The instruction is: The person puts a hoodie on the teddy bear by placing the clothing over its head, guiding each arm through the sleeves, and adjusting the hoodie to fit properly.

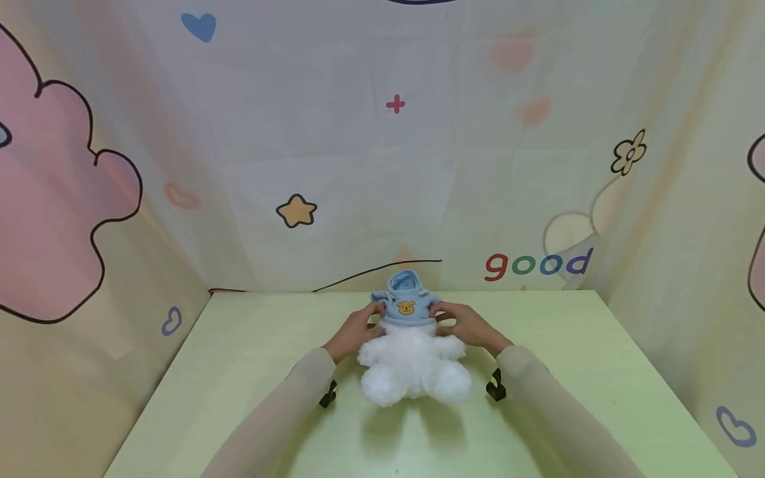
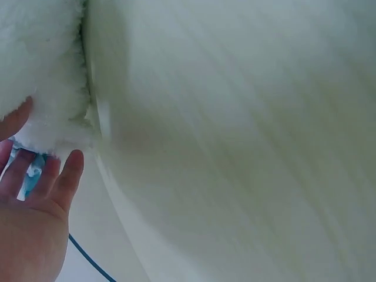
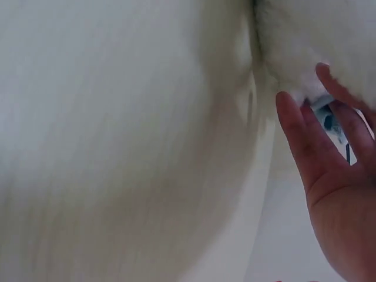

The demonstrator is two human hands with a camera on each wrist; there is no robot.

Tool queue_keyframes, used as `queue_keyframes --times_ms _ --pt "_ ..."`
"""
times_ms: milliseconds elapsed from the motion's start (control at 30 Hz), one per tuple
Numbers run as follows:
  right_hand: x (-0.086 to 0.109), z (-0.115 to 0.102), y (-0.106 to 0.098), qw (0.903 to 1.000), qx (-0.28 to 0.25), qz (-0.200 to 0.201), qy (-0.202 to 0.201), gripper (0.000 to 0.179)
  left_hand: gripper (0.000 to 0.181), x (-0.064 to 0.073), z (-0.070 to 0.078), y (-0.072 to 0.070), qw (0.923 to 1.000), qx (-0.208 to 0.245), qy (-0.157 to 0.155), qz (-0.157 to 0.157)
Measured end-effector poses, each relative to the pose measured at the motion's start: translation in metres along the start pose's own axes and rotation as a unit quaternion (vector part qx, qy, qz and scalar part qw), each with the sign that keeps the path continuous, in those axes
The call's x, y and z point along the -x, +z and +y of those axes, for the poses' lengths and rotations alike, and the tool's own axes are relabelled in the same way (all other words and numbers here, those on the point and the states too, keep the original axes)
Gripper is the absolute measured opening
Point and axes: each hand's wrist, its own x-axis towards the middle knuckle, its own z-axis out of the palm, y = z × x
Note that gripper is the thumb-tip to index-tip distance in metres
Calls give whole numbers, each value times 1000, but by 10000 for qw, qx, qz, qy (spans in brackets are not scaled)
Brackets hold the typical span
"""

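Observation:
A white plush toy lies on the table with its limbs toward me. A small light-blue hooded sweatshirt with a bear-face patch covers the toy's head, its hood pointing away. My left hand holds the sweatshirt's left side near the hem. On the other side, my right hand pinches its right edge. In the left wrist view, the left hand's fingers lie against white fur with a bit of blue cloth behind. The right wrist view shows the right hand beside the fur; the toy's face is hidden.
The pale green table meets a printed cloth backdrop behind, with cloth walls at both sides. Black straps or clips hang beneath both sleeves. A thin dark line crosses the left wrist view's lower left.

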Motion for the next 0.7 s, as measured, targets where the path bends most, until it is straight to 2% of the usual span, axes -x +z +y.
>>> queue_keyframes --times_ms 100,267,467,567,700 --pt "-1 2 6 9999 21 55 160 25 27 -3 -3 1 9999 -101 28 -93" --pt "-3 1 11 9981 484 186 343 27 35 -6 -1 -2 9988 -367 144 -283" --pt "-3 -2 12 9977 580 -73 350 31 33 -6 4 -7 9956 -607 188 -692" --pt "-3 -4 11 9967 753 -176 241 32 34 -6 4 -7 9935 -852 229 -721" --pt "-4 -4 12 9952 938 -182 225 30 36 -8 2 -4 9919 -1099 236 -590"
